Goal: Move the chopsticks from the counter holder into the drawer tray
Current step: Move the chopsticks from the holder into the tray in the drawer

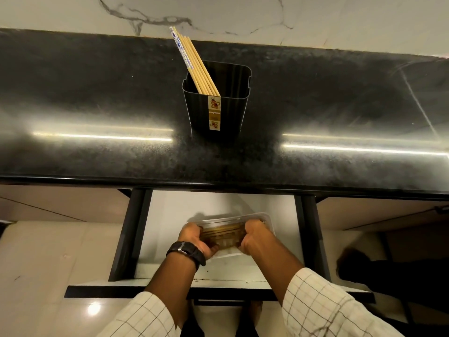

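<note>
Nearest the camera, two checked sleeves (323, 305) reach down from six o'clock into the open drawer (167, 215). The left hand (198, 242), with a dark watch (185, 251) on its wrist, and the right hand (255, 235) each curl their fingers closed around one end of a bundle of chopsticks (222, 233) that lies crosswise in the clear plastic tray (263, 218), the left hand at the nine o'clock end and the right at the three o'clock end. The tray sits on the pale drawer floor, near its middle. Beyond the drawer, toward twelve o'clock, the dark stone counter (97, 105) carries the black holder (218, 110), and more chopsticks (194, 62) lean out of its eleven o'clock corner, one pair in a printed paper sleeve. By the look of it, one batch is being settled into the tray while the holder is not yet empty. The next move likely calls for letting go, lifting both hands clear of the drawer, and reaching up over the counter edge to gather the leaning sticks together so none slip.
</note>
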